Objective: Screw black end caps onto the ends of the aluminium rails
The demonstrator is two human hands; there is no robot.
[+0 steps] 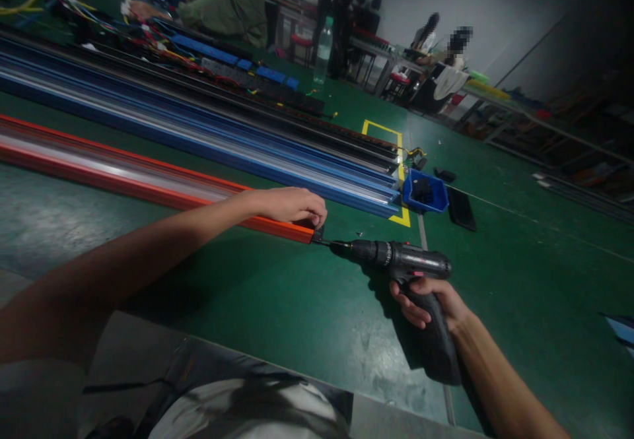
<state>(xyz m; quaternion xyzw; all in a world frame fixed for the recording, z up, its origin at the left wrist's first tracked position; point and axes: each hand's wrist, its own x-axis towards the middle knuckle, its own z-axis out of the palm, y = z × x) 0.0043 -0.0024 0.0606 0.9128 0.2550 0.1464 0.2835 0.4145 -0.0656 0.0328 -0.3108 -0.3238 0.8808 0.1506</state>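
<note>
My left hand (290, 205) rests with curled fingers on the near end of a long orange rail (148, 185) that lies on the green table (277, 307). My right hand (430, 302) grips the handle of a dark cordless drill (396, 259). The drill lies level, and its bit touches a small black end piece (317, 234) on the rail's end.
Long blue rails (208, 135) and black rails lie beyond the orange one. A blue bin (424, 193) with black parts and a flat black object (460, 208) sit at their ends. A water bottle (323, 49) stands farther back. Other people sit at distant tables.
</note>
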